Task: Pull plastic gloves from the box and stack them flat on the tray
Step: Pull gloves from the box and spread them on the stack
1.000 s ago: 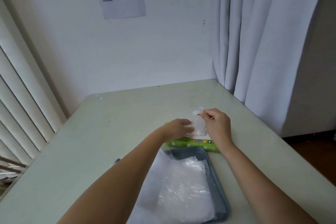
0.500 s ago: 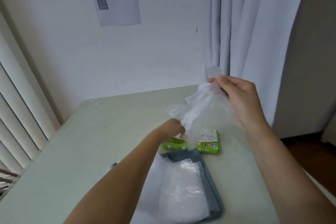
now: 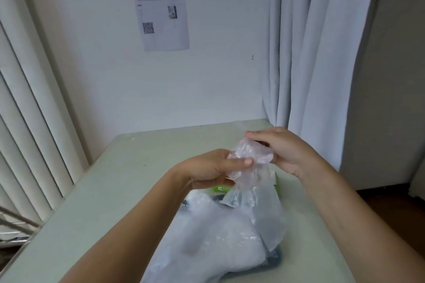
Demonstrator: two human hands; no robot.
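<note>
The clear plastic glove is up off the table, just right of the middle of the frame, bunched at its top between the person's two hands. The rest of it hangs loose and crumpled down toward the tray. The left hand has it pinched: the thumb lies straight across the front of the bunched film and the fingers curl in behind it. The right hand, a little higher and to the right, closes over the top of the same bunch with its fingers bent down around the plastic, so both hands grip the one glove. Below them, in the lower middle of the frame, a pile of gloves lies spread on the grey tray, covering nearly all of it. Only the tray's lower right corner and a bit of its far edge show. The hanging end of the held glove overlaps that pile's right side. Behind the hands a green box peeks out, mostly hidden by them and the film. All this sits on a pale table pushed into a corner. A sheet of paper hangs on the white wall at upper middle, a light curtain on the right, and blinds down the left edge.
</note>
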